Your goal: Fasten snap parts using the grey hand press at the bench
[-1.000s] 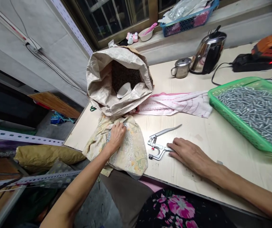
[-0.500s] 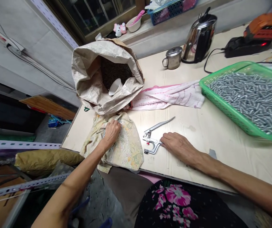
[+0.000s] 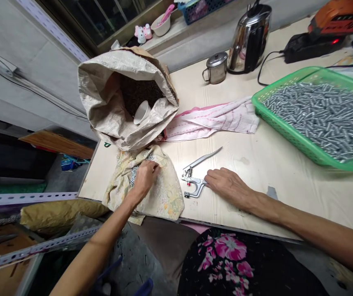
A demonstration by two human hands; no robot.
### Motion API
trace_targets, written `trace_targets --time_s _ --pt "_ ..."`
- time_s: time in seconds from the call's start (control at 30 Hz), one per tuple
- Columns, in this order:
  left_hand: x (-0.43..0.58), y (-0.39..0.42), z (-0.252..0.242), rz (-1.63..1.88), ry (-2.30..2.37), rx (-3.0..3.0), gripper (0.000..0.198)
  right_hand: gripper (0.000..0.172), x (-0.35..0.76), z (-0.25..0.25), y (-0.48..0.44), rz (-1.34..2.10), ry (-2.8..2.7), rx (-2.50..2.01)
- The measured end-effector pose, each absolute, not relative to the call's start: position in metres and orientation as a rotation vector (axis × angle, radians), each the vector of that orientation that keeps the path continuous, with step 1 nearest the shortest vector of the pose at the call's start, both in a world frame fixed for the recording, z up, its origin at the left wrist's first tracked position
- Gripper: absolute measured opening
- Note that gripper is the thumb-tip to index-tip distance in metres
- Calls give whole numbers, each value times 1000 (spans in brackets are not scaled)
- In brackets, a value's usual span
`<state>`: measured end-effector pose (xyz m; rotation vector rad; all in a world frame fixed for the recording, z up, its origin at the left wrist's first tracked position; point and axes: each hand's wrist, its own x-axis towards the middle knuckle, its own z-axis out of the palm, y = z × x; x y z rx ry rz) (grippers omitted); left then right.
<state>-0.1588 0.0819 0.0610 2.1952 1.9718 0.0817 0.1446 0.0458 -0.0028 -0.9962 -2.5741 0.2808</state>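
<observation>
My left hand (image 3: 144, 179) rests on a pale floral cloth (image 3: 164, 197) at the table's near left corner, its fingers curled over a small heap of metal pieces lying on the cloth. What they pinch is too small to make out. My right hand (image 3: 227, 187) lies flat on the table with its fingertips against the handle of metal snap pliers (image 3: 195, 176). Just behind the cloth stands an open woven sack (image 3: 108, 111) holding dark material and a white cup (image 3: 141, 113).
A green basket (image 3: 287, 131) full of silvery metal pieces sits at the right. A pink-and-white towel (image 3: 213, 120) lies mid-table. A steel mug (image 3: 216, 68), a kettle (image 3: 250, 37) and a charger (image 3: 315, 39) stand at the back. The table edge runs along my lap.
The view has shifted, so everything sits lower-left to upper-left in frame. My left hand's fingers have worked slightly over the metal pieces on the cloth. The right hand stays by the pliers.
</observation>
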Motion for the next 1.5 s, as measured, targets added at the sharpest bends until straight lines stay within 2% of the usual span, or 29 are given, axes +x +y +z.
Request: trace_targets --time_s 0.1,0.3,0.47,0.7,0.93,1.1,1.13,1.23,1.3,1.37,1.5 --pt "-128 55 68 366 1894 1712 22 25 147 3 43 278 -2605 -971" --pt "-88 18 53 495 1741 1253 39 26 149 15 41 222 -2636 -951" --pt "-84 17 42 442 1730 1197 41 25 148 16 42 223 -2658 -983" --pt "-84 27 45 218 1712 1334 30 25 147 11 44 332 -2673 -981" --pt "-83 35 45 104 1701 1195 23 24 146 8 45 447 -2667 -992" --pt "-84 35 41 115 1677 1187 24 10 150 16 50 449 -2678 -1051" --pt "-84 35 41 119 1677 1185 24 16 153 18 54 430 -2663 -1066" --pt "-85 33 40 128 1686 1184 25 70 162 23 71 326 -2621 -1093" --pt "-86 32 40 136 1690 1191 26 90 166 25 83 295 -2642 -1083" --pt "-86 31 38 144 1691 1199 26 87 167 26 92 310 -2704 -1062" --pt "-87 32 35 113 1705 1216 26 67 162 33 94 307 -2803 -1084"
